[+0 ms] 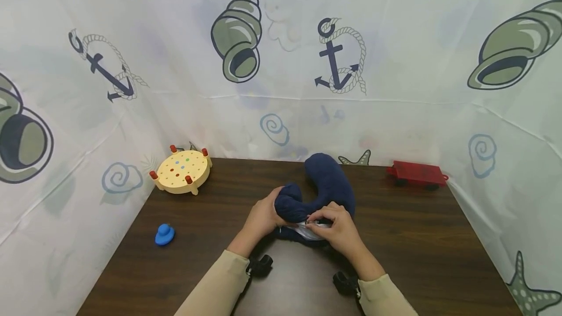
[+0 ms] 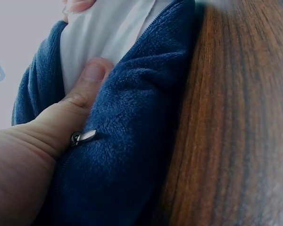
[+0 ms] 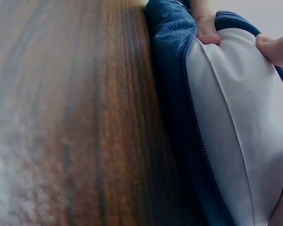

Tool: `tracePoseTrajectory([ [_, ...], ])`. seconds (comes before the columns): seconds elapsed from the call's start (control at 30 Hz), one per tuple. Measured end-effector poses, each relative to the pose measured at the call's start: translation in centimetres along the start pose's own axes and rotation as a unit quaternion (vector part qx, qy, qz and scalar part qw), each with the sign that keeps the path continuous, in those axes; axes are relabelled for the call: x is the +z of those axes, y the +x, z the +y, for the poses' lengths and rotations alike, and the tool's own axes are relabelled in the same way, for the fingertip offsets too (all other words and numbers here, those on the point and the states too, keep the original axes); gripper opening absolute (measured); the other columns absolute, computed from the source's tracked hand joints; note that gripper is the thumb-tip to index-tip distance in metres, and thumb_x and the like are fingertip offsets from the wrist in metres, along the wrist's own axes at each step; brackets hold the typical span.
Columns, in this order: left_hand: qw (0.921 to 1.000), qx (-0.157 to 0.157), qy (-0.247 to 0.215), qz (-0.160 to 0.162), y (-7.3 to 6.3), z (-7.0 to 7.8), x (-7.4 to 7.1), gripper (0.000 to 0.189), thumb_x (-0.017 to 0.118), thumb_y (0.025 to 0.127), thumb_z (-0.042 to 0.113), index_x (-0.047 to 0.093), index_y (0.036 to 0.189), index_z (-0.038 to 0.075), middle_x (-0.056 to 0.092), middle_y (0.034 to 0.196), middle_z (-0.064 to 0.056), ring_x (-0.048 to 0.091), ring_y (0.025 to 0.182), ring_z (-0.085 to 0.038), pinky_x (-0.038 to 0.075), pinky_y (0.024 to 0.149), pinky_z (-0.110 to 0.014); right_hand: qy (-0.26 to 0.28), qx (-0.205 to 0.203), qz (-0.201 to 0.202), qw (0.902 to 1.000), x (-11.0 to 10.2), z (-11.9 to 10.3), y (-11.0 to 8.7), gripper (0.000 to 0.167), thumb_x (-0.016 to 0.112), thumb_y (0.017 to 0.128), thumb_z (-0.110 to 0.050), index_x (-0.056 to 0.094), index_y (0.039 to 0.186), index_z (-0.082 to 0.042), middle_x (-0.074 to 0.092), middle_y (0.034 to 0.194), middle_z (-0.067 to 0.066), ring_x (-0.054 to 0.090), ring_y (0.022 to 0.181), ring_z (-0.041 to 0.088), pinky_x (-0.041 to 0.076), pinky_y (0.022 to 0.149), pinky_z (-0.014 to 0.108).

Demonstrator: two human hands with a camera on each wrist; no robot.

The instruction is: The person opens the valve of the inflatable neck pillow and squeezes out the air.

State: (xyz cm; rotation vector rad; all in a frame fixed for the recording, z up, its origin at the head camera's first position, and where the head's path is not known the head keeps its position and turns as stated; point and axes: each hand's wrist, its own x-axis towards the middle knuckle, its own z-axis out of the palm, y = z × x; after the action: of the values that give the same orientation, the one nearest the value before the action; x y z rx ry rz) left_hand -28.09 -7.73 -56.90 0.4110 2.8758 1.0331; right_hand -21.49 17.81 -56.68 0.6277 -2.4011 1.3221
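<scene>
A dark blue plush neck pillow [image 1: 331, 179] lies on the table, its curve toward the person. Its zipper is undone along the near side, baring a smooth white inner cushion [image 3: 245, 113]. My left hand [image 1: 264, 217] grips the pillow's left arm, the thumb [image 2: 92, 77] pressing on the white inner cushion inside the opening. Beside that thumb's base sits the metal zipper pull [image 2: 86, 137]. My right hand [image 1: 337, 228] holds the cover's edge at the opening with curled fingers. Part of its grip is hidden in the right wrist view.
On the dark wooden table [image 1: 395, 238], a round yellow toy with red-tipped pegs [image 1: 182, 172] stands at the back left. A small blue hat-shaped piece [image 1: 164, 234] lies nearer at left. A red toy wagon [image 1: 417, 173] stands at the back right, near the patterned curtain [image 1: 303, 126].
</scene>
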Motion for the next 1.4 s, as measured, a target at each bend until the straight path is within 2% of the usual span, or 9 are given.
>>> tracePoseTrajectory([
  [0.2, 0.9999, -0.008, -0.008, -0.004, 0.01, 0.41, -0.16, 0.117, 0.102, 0.062, 0.06, 0.051, 0.162, 0.029, 0.07, 0.148, -0.011, 0.071, 0.126, -0.042, 0.058, 0.105, -0.058, 0.003, 0.0, 0.001, 1.0, -0.18, 0.0, 0.28, 0.019, 0.097, 0.083, -0.019, 0.086, 0.094, -0.03, 0.079, 0.097, -0.017, 0.061, 0.091, 0.007, 0.042, 0.087, 0.03],
  [0.4, 0.9997, -0.015, -0.02, 0.0, -0.03, 0.55, -0.12, 0.106, 0.104, 0.061, 0.057, 0.057, 0.15, 0.023, 0.075, 0.134, -0.016, 0.074, 0.116, -0.04, 0.06, 0.099, -0.057, 0.006, 0.01, -0.003, 0.9999, -0.27, 0.21, 0.34, 0.021, 0.098, 0.082, -0.02, 0.085, 0.093, -0.032, 0.078, 0.095, -0.018, 0.061, 0.09, 0.007, 0.043, 0.088, 0.031],
  [0.53, 0.9998, -0.011, -0.016, 0.0, -0.05, 0.54, -0.14, 0.098, 0.105, 0.061, 0.056, 0.06, 0.141, 0.02, 0.077, 0.127, -0.015, 0.075, 0.112, -0.038, 0.06, 0.096, -0.057, 0.001, 0.012, -0.002, 0.9999, -0.29, 0.25, 0.3, 0.022, 0.098, 0.082, -0.019, 0.085, 0.093, -0.033, 0.077, 0.094, -0.018, 0.06, 0.089, 0.006, 0.043, 0.087, 0.029],
  [0.7, 0.9999, -0.005, -0.015, 0.001, -0.12, 0.5, -0.09, 0.092, 0.106, 0.061, 0.053, 0.063, 0.136, 0.022, 0.078, 0.125, -0.011, 0.075, 0.112, -0.037, 0.06, 0.096, -0.057, -0.004, 0.006, -0.004, 1.0, -0.34, 0.16, 0.29, 0.022, 0.098, 0.081, -0.018, 0.085, 0.092, -0.032, 0.077, 0.094, -0.019, 0.059, 0.088, 0.005, 0.042, 0.086, 0.029],
  [0.87, 0.9999, -0.001, -0.009, 0.005, -0.02, 0.52, -0.06, 0.085, 0.105, 0.061, 0.053, 0.065, 0.129, 0.023, 0.079, 0.12, -0.009, 0.075, 0.105, -0.035, 0.06, 0.091, -0.055, 0.001, 0.006, -0.006, 1.0, -0.43, 0.0, 0.36, 0.022, 0.098, 0.082, -0.018, 0.085, 0.093, -0.032, 0.077, 0.094, -0.019, 0.06, 0.089, 0.006, 0.043, 0.087, 0.031],
  [1.4, 0.9999, -0.002, -0.009, -0.006, -0.06, 0.83, -0.3, 0.077, 0.104, 0.064, 0.052, 0.067, 0.123, 0.019, 0.079, 0.118, -0.011, 0.075, 0.104, -0.036, 0.06, 0.091, -0.056, 0.006, -0.001, -0.003, 1.0, -0.39, 0.13, 0.32, 0.02, 0.097, 0.083, -0.018, 0.086, 0.093, -0.03, 0.079, 0.096, -0.017, 0.061, 0.089, 0.007, 0.043, 0.087, 0.032],
])
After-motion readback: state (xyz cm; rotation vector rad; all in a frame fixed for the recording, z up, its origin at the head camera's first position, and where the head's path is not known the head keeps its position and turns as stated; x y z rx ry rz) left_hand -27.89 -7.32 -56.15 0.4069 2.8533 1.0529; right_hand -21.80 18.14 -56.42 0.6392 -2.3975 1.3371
